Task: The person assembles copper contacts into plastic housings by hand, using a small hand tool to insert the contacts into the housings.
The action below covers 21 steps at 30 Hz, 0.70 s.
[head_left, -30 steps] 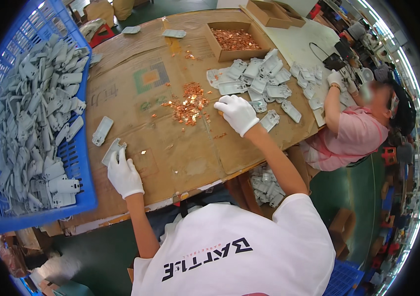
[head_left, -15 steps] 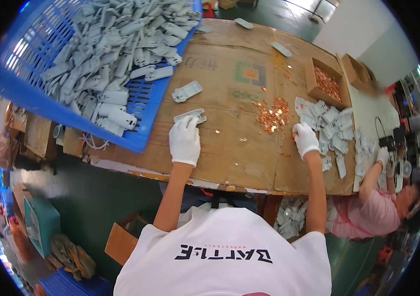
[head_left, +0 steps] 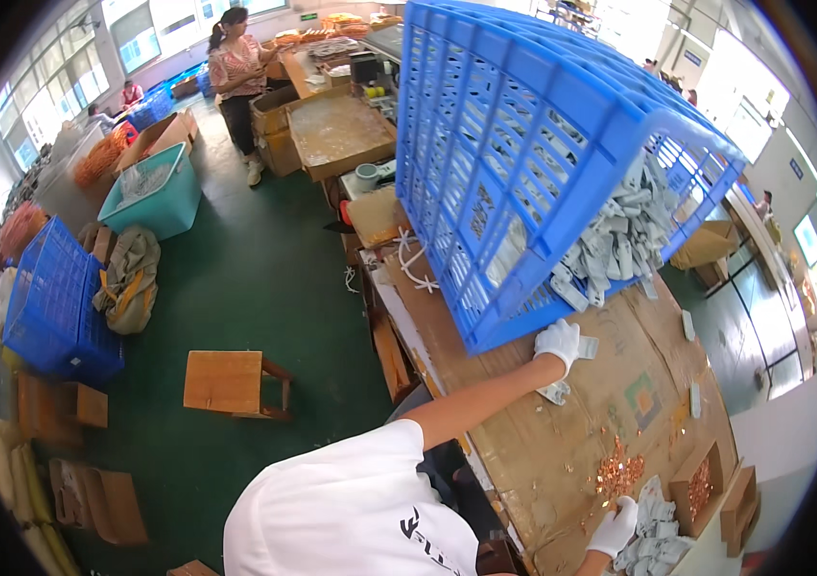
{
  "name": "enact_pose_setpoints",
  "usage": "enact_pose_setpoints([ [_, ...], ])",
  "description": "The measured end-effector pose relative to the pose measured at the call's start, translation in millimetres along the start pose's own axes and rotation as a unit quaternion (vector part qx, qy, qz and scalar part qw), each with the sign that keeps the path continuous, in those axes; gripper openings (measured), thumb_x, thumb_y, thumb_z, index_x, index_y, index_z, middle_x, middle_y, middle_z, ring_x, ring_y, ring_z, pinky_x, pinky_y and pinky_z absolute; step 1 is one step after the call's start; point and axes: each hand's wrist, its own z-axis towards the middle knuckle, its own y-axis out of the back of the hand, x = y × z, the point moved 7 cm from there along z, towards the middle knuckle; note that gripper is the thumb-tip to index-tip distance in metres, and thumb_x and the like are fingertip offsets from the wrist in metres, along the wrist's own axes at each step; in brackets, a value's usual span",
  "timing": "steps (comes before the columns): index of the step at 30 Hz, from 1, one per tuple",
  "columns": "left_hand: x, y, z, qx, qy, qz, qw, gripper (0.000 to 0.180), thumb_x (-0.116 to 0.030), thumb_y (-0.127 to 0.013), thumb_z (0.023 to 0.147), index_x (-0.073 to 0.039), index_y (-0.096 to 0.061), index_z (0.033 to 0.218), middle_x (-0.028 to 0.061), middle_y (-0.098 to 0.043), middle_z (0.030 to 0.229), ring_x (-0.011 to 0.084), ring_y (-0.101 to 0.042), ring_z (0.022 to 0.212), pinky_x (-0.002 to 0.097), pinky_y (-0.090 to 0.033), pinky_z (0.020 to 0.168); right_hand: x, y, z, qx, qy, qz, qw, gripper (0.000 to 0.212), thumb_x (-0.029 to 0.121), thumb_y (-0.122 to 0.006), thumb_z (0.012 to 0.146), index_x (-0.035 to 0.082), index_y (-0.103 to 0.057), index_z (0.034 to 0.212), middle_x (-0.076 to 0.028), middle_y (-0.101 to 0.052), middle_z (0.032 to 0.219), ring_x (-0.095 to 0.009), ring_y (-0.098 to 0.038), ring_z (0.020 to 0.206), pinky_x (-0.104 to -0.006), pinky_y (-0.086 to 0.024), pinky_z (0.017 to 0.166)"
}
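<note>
My left hand [head_left: 558, 344], in a white glove, reaches over the cardboard-covered table beside the blue crate, its fingers apart. One grey plastic casing [head_left: 554, 394] lies by its wrist, and a second grey casing [head_left: 588, 347] is just past its fingers. Lower right, my gloved right hand [head_left: 615, 528] rests between a heap of small copper-coloured pieces [head_left: 618, 472] and a pile of grey casings [head_left: 656, 523]. Its fingers are drawn together; whatever they hold is too small to make out. The blue crate [head_left: 514, 134] stands on the table with many grey casings [head_left: 619, 230] inside.
A cardboard box [head_left: 699, 488] of copper pieces sits at the table's right side. Single casings [head_left: 687, 324] lie along the far edge. On the green floor to the left are a wooden stool [head_left: 224, 381], a teal tub [head_left: 159, 197] and blue crates [head_left: 58, 298]. A person [head_left: 236, 82] stands further back.
The view has swung to the left, bringing the room and stool into sight. My left hand has left the nearer casing and moved toward the crate. My right hand stays by the copper heap.
</note>
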Motion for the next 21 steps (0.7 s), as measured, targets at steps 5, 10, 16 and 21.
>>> enact_pose_setpoints([
  [5,-3.4,33.7,-14.4,-0.011,-0.088,-0.235,0.968,0.015,-0.022,-0.067,0.083,-0.011,-0.061,0.091,0.0146,-0.060,0.095,0.0345,-0.062,0.090,0.0433,-0.050,0.079,54.6,6.7,10.8,-0.058,0.059,0.063,0.995,0.018,-0.008,-0.061,0.077,0.000,-0.059,0.093,-0.013,-0.059,0.086,-0.028,-0.058,0.082,-0.0357,-0.046,0.075],
  [10,-33.1,73.5,-63.9,-0.022,-0.246,-0.324,0.913,0.010,-0.016,-0.063,0.083,-0.010,-0.062,0.092,0.0119,-0.063,0.094,0.0289,-0.064,0.086,0.0388,-0.051,0.074,161.0,28.7,21.7,-0.088,0.137,0.143,0.976,0.024,-0.014,-0.057,0.073,-0.001,-0.060,0.093,-0.012,-0.059,0.089,-0.027,-0.058,0.084,-0.0353,-0.047,0.077],
  [16,-36.8,53.5,-145.9,0.281,-0.174,-0.506,0.796,0.021,-0.025,-0.063,0.085,-0.011,-0.064,0.101,0.0106,-0.069,0.100,0.0243,-0.066,0.094,0.0343,-0.050,0.084,198.3,4.8,18.9,-0.109,0.119,0.192,0.968,0.023,-0.014,-0.057,0.074,-0.002,-0.060,0.094,-0.012,-0.060,0.089,-0.027,-0.058,0.084,-0.0357,-0.047,0.076],
  [21,-14.7,13.4,-184.8,0.261,-0.091,-0.450,0.849,0.033,-0.036,-0.041,0.099,-0.012,-0.060,0.108,0.0140,-0.068,0.099,0.0334,-0.064,0.094,0.0408,-0.048,0.082,191.0,-29.5,8.5,-0.104,0.038,0.208,0.972,0.016,-0.009,-0.061,0.077,-0.002,-0.061,0.091,-0.011,-0.057,0.085,-0.026,-0.057,0.080,-0.0353,-0.046,0.072],
])
